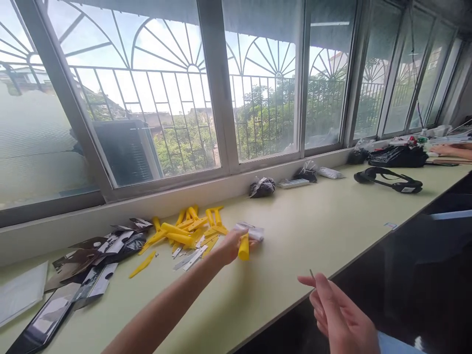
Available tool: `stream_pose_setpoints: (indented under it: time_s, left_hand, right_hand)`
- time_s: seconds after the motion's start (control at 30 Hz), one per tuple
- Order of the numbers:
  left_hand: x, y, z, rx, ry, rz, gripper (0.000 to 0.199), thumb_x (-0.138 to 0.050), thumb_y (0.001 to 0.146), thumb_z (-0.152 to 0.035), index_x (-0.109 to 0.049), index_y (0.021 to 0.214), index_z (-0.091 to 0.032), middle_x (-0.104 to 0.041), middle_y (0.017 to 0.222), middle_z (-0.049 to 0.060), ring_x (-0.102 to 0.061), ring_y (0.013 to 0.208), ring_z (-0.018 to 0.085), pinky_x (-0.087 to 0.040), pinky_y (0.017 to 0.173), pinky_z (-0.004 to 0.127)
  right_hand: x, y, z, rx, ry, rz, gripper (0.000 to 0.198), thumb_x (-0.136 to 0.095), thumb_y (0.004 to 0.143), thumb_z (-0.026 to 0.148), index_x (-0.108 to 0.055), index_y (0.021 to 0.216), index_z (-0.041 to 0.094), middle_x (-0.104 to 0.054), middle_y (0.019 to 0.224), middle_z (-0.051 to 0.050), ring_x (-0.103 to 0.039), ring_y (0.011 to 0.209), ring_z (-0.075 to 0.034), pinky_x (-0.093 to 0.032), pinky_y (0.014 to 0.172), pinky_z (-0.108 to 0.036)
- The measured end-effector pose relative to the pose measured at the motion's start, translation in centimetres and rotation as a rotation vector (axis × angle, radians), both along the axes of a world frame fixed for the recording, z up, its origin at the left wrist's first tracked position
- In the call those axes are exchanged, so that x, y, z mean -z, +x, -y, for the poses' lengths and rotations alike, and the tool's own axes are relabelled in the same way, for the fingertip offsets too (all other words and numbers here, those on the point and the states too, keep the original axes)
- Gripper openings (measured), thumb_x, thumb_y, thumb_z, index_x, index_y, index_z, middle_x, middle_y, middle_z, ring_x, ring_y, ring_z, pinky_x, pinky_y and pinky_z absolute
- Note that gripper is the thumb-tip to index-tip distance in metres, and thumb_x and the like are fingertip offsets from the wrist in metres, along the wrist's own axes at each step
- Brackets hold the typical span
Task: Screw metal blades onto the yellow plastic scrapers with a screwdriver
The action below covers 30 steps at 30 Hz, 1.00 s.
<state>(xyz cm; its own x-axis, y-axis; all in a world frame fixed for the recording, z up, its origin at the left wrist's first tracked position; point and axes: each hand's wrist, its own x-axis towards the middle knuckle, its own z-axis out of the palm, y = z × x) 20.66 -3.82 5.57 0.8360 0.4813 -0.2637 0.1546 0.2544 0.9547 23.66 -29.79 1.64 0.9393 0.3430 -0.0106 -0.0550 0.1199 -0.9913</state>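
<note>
My left hand [233, 246] is closed around a yellow plastic scraper handle [244, 248], whose round end points toward me. Just behind its fingers lies a small clear plastic bag [254, 231]; whether the fingers touch it I cannot tell. Over the table's front edge, my right hand [337, 312] pinches a thin metal rod [312, 274] between thumb and forefinger. Most of that rod is hidden, so its kind is unclear. Left of my left hand is a heap of yellow scraper handles [180, 235], with flat metal blades [191, 258] and a loose yellow strip [143, 264] beside it.
Dark packaging pieces [99, 250] and a white sheet [22, 292] cover the table's left end. Black bags [262, 187] sit along the window wall. A black headset [387, 179] lies on the right. Farther right, another person's hand [452, 150] rests over the table.
</note>
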Motion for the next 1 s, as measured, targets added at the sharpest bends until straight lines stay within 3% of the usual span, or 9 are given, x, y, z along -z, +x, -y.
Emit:
stream_pose_setpoints:
  time_s: [0.1, 0.2, 0.33, 0.47, 0.53, 0.63, 0.77, 0.83, 1.0]
  left_hand:
    - [-0.5, 0.8, -0.9, -0.001, 0.137, -0.050, 0.048, -0.056, 0.100, -0.053, -0.059, 0.126, -0.013, -0.069, 0.110, 0.012, -0.071, 0.087, 0.020, -0.061, 0.079, 0.039]
    - [0.0, -3.9, -0.2, 0.005, 0.332, -0.071, 0.064, -0.058, 0.094, -0.064, -0.054, 0.131, -0.011, -0.070, 0.111, 0.019, -0.075, 0.084, 0.024, -0.061, 0.081, 0.040]
    - [1.0, -13.4, 0.7, -0.031, 0.680, -0.178, 0.047, -0.060, 0.090, -0.061, -0.066, 0.094, -0.014, -0.072, 0.089, 0.011, -0.066, 0.063, 0.019, -0.053, 0.058, 0.031]
    - [2.1, -20.0, -0.5, -0.278, 1.101, -0.294, 0.035, -0.056, 0.095, -0.053, -0.063, 0.086, -0.020, -0.063, 0.075, 0.003, -0.053, 0.065, 0.018, -0.042, 0.063, 0.029]
    - [2.5, -21.4, -1.4, -0.337, 1.234, -0.348, 0.032, -0.052, 0.098, -0.050, -0.063, 0.092, -0.021, -0.063, 0.079, 0.003, -0.053, 0.068, 0.020, -0.042, 0.067, 0.031]
    - [2.4, -21.3, -2.9, -0.360, 1.389, -0.413, 0.029, -0.048, 0.101, -0.046, -0.062, 0.100, -0.021, -0.067, 0.093, 0.006, -0.059, 0.075, 0.021, -0.046, 0.074, 0.034]
    - [0.8, -18.7, -6.5, -0.322, 1.590, -0.536, 0.020, -0.049, 0.102, -0.028, -0.063, 0.113, -0.019, -0.067, 0.115, 0.011, -0.065, 0.101, 0.026, -0.050, 0.089, 0.039]
    - [-0.3, -17.3, -9.2, -0.281, 1.677, -0.626, 0.020, -0.051, 0.100, -0.019, -0.064, 0.115, -0.017, -0.065, 0.123, 0.015, -0.061, 0.116, 0.029, -0.048, 0.098, 0.044]
    - [-1.2, -15.7, -14.4, -0.013, 1.798, -0.771, 0.029, -0.066, 0.097, -0.034, -0.065, 0.120, -0.015, -0.065, 0.124, 0.009, -0.064, 0.113, 0.026, -0.054, 0.098, 0.049]
  right_hand:
    - [-0.8, -1.6, -1.0, -0.045, 0.025, 0.063, 0.063, -0.067, 0.075, 0.076, -0.081, 0.093, 0.018, -0.070, 0.077, -0.009, -0.069, 0.089, -0.028, -0.054, 0.069, -0.029]
    - [-1.2, -2.8, -1.7, -0.049, 0.038, 0.087, 0.057, -0.063, 0.082, 0.073, -0.079, 0.092, 0.019, -0.057, 0.061, -0.004, -0.065, 0.077, -0.026, -0.052, 0.062, -0.029]
    - [-1.1, -3.5, -2.3, -0.158, 0.046, 0.158, 0.056, -0.062, 0.084, 0.071, -0.078, 0.092, 0.019, -0.056, 0.062, -0.003, -0.061, 0.067, -0.022, -0.050, 0.056, -0.028]
    - [-1.3, -4.4, -3.5, -0.231, 0.041, 0.269, 0.051, -0.059, 0.090, 0.066, -0.078, 0.100, 0.019, -0.070, 0.086, -0.009, -0.069, 0.085, -0.024, -0.057, 0.075, -0.028]
    - [-1.1, -5.0, -4.4, -0.255, 0.023, 0.303, 0.051, -0.056, 0.092, 0.064, -0.078, 0.105, 0.020, -0.069, 0.082, -0.007, -0.067, 0.077, -0.022, -0.056, 0.069, -0.026]
    - [0.0, -5.5, -6.1, -0.286, 0.008, 0.333, 0.051, -0.053, 0.096, 0.061, -0.077, 0.117, 0.021, -0.067, 0.074, -0.004, -0.063, 0.065, -0.019, -0.053, 0.061, -0.026]
    - [2.4, -5.6, -8.4, -0.283, 0.036, 0.349, 0.048, -0.055, 0.096, 0.057, -0.077, 0.118, 0.021, -0.077, 0.116, -0.011, -0.071, 0.110, -0.028, -0.056, 0.093, -0.032]
    - [3.3, -5.8, -9.3, -0.300, 0.000, 0.368, 0.048, -0.052, 0.098, 0.056, -0.077, 0.117, 0.020, -0.075, 0.123, -0.012, -0.069, 0.117, -0.029, -0.054, 0.097, -0.034]
    - [4.1, -6.5, -9.9, -0.305, -0.132, 0.464, 0.049, -0.044, 0.101, 0.054, -0.077, 0.115, 0.021, -0.076, 0.120, -0.011, -0.072, 0.110, -0.028, -0.055, 0.092, -0.034]
